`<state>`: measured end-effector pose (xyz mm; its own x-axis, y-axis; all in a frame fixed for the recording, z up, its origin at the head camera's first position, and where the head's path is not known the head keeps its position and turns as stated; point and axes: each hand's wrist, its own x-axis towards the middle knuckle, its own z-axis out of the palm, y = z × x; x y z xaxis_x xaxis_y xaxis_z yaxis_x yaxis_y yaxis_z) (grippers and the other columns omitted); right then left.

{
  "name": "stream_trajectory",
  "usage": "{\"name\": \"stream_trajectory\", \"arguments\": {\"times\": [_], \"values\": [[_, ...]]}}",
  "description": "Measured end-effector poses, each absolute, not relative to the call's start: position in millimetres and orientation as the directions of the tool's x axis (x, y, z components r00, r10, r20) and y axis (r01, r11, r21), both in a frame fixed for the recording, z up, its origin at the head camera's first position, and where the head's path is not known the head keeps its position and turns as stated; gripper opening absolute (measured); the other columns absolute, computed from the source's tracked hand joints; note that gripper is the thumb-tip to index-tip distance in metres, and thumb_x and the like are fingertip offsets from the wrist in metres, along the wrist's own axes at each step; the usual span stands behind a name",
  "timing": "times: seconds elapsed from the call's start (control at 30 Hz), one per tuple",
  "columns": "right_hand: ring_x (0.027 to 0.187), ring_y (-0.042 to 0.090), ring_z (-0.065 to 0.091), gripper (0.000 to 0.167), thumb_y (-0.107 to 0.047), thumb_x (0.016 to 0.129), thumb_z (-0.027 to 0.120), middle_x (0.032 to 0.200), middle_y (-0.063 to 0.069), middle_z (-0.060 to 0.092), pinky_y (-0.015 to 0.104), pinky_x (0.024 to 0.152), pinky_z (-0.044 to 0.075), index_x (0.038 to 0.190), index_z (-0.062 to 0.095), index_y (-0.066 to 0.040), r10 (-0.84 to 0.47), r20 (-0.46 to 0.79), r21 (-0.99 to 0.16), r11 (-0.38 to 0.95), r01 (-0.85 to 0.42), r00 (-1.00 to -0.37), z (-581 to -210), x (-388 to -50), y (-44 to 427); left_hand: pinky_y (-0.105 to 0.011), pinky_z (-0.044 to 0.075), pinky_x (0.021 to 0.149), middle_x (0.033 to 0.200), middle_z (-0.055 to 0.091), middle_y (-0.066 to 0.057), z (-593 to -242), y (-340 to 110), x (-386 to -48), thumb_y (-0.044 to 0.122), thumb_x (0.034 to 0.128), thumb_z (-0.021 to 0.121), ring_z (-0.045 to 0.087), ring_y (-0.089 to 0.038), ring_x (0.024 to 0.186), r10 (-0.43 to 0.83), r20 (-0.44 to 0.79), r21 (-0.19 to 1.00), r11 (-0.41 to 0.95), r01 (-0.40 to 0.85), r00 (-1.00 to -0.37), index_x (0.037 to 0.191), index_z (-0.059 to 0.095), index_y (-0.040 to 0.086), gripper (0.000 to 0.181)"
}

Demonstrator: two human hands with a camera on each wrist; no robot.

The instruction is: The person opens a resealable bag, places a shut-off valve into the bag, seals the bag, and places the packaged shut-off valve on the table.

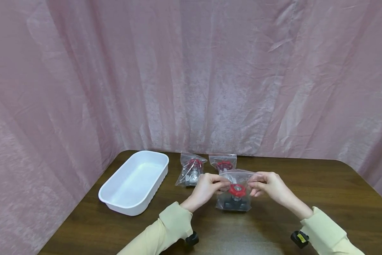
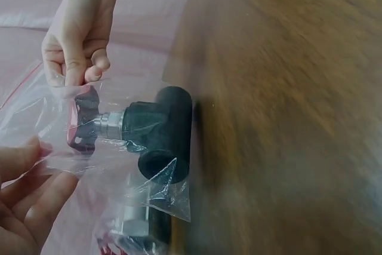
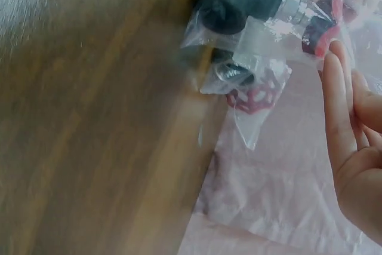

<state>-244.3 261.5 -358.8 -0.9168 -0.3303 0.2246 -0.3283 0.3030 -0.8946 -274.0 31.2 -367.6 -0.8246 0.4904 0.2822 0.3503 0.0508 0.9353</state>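
Observation:
A clear zip bag [image 1: 223, 202] holds a valve [image 1: 237, 191] with a red handwheel, a silver neck and a black T-shaped body [image 2: 164, 129]. The valve stands with its wheel up, near the middle of the table; whether the bag touches the wood I cannot tell. My left hand [image 1: 208, 186] pinches the bag's upper left side between thumb and fingers. On the upper right side, my right hand [image 1: 270, 185] pinches the plastic near the zip strip. In the right wrist view, fingers of the right hand [image 3: 358, 141] lie close by the red wheel [image 3: 337, 25].
Behind the hands stand two more bagged valves with red wheels, one bag [image 1: 191, 168] on the left and another bag [image 1: 222, 161] on the right. A white plastic tray [image 1: 119, 205] sits at the table's left. A pink curtain [image 1: 197, 78] hangs behind the brown wooden table [image 1: 321, 191].

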Motion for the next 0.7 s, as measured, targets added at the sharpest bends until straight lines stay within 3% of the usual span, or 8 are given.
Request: {"name": "stream_trajectory", "arguments": {"times": [0.17,0.4,0.7], "values": [[0.063,0.023,0.063,0.014,0.006,0.084,0.059,0.083,0.022,0.063,0.040,0.059,0.050,0.095,0.059,0.015,-0.276,0.255,-0.889,0.310,-0.337,-0.927,-353.3,-244.3,274.4,-0.027,0.050,0.059,0.085,0.067,-0.005,-376.4,46.9,-287.4,0.005,0.0845,0.062,0.064,-0.015,0.074,0.510,0.295,0.925,0.059,0.375,-0.808,0.092,0.070,-0.003,0.013],[0.067,0.024,0.064,0.014,0.006,0.084,0.058,0.083,0.022,0.063,0.035,0.059,0.051,0.095,0.059,0.016,-0.188,0.278,-0.882,0.339,-0.328,-0.942,-344.3,-243.6,292.7,-0.023,0.049,0.061,0.084,0.066,0.007,-372.6,68.9,-297.7,0.013,0.0825,0.066,0.060,-0.003,0.074,0.516,0.347,0.871,0.133,0.474,-0.783,0.090,0.072,0.007,0.011],[0.069,0.023,0.065,0.015,0.006,0.085,0.057,0.083,0.024,0.063,0.032,0.059,0.051,0.095,0.059,0.017,-0.129,0.313,-0.863,0.376,-0.338,-0.941,-342.1,-242.2,319.0,-0.019,0.044,0.053,0.079,0.066,0.012,-369.8,99.2,-304.8,0.020,0.0817,0.067,0.061,-0.009,0.062,0.506,0.350,0.840,0.203,0.504,-0.788,0.091,0.073,0.013,0.013]]}}
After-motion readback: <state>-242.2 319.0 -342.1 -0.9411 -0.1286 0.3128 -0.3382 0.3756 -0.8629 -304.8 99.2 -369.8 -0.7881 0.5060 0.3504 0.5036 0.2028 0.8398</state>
